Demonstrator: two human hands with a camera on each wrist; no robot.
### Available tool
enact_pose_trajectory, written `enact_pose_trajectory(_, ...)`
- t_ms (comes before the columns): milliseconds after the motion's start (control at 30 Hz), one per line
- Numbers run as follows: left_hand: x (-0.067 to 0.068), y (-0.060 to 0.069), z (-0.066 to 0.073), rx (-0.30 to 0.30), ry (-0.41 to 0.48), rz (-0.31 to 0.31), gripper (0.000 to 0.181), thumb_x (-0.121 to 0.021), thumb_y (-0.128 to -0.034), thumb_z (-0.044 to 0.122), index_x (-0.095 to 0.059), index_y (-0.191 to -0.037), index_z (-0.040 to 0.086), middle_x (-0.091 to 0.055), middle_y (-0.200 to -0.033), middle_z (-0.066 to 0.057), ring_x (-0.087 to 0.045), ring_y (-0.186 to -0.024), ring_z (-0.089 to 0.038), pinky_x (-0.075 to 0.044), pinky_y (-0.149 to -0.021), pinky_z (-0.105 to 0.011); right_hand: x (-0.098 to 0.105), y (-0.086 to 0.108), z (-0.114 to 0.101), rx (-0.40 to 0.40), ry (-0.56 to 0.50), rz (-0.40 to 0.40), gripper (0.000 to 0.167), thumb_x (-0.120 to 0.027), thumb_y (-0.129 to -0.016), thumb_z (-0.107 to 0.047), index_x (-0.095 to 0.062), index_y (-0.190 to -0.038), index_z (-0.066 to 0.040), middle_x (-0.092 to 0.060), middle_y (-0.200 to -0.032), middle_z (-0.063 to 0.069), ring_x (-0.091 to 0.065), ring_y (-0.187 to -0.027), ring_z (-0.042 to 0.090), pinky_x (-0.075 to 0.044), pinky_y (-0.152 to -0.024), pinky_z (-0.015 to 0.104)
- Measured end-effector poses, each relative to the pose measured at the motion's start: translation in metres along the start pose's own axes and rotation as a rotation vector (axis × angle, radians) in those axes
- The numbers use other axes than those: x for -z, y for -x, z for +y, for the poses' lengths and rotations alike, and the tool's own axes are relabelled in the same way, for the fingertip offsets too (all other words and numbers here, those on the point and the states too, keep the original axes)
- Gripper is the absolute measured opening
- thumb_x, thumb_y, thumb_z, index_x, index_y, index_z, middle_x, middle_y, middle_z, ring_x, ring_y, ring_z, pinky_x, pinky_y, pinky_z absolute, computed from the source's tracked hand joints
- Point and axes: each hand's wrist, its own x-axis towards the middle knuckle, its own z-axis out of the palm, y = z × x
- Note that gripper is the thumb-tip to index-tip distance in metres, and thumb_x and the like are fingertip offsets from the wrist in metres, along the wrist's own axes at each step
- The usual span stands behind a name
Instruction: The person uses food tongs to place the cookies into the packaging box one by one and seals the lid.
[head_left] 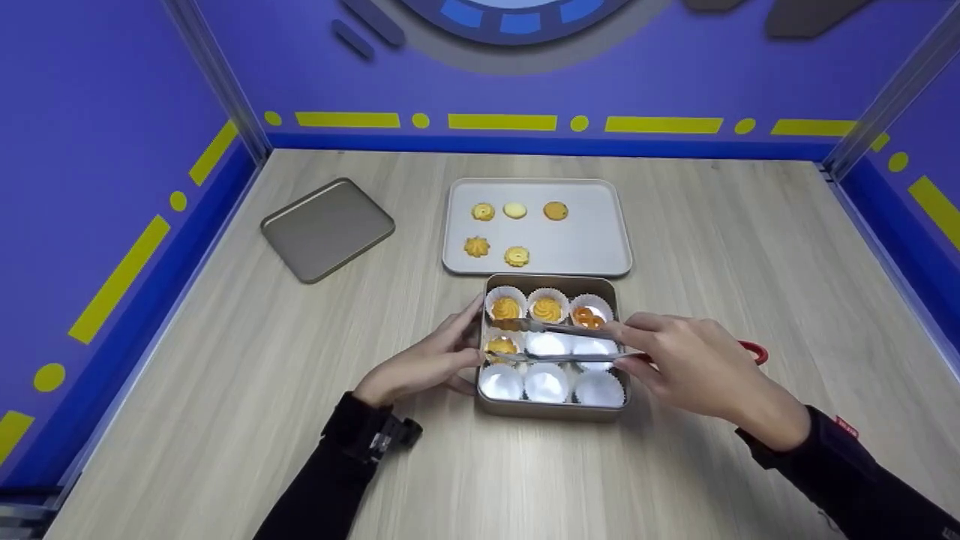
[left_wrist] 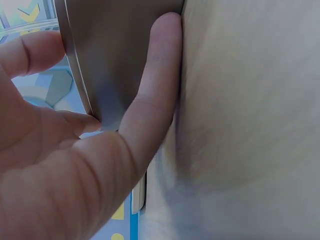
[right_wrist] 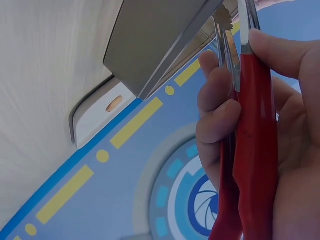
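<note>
At frame centre, the left hand (head_left: 424,367), fingers spread against the metal tin (head_left: 551,410), should steady it while the right hand (head_left: 697,364), fingers curled round red-handled tongs (right_wrist: 257,130), moves gently.

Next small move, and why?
I'd probably have the right hand lift the tongs clear of the tin: they look spread either side of a cookie already in its cup, while other cups stand empty and five cookies lie on the pale tray.
</note>
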Motion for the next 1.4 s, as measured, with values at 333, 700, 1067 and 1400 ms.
enact_pose_trajectory(333,0.001,0.000,0.000,0.001,0.011,-0.002,0.096,-0.058,-0.1005,0.012,0.001,-0.171,0.038,-0.010,-0.170,-0.018,-0.065,-0.122,-0.034,-0.068,-0.088,-0.046,0.020,-0.003,0.014,-0.079,-0.059,-0.017,0.044,-0.082,-0.095,-0.026,-0.074,-0.137,-0.018,-0.072,-0.099,-0.003,-0.047,-0.063,0.004,-0.039,-0.051,0.019)
enact_pose_trajectory(700,0.001,0.000,-0.002,0.006,0.000,-0.003,0.095,-0.058,-0.1012,0.014,0.001,-0.171,0.040,-0.004,-0.173,-0.016,-0.064,-0.125,-0.036,-0.068,-0.088,-0.047,0.014,-0.037,0.084,-0.399,-0.167,0.054,0.044,-0.071,-0.103,-0.033,-0.069,-0.142,-0.013,-0.052,-0.080,0.003,-0.045,-0.064,0.018,-0.028,-0.054,0.032)
enact_pose_trajectory(1067,0.001,0.000,0.000,0.003,0.018,-0.007,0.097,-0.059,-0.1009,0.013,0.002,-0.171,0.040,0.000,-0.174,-0.016,-0.062,-0.127,-0.037,-0.068,-0.089,-0.047,-0.028,-0.079,0.116,-0.579,-0.218,-0.050,0.050,-0.068,-0.102,-0.032,-0.065,-0.147,-0.010,-0.069,-0.114,0.022,-0.058,-0.093,0.036,-0.047,-0.069,0.050)
enact_pose_trajectory(1400,0.001,0.000,0.001,0.004,0.013,-0.006,0.096,-0.059,-0.1006,0.013,0.001,-0.171,0.038,-0.004,-0.173,-0.017,-0.064,-0.124,-0.036,-0.068,-0.089,-0.046,-0.047,-0.092,0.114,-0.581,-0.179,0.008,0.040,-0.070,-0.100,-0.025,-0.071,-0.136,-0.008,-0.068,-0.101,0.022,-0.065,-0.090,0.043,-0.051,-0.068,0.060)
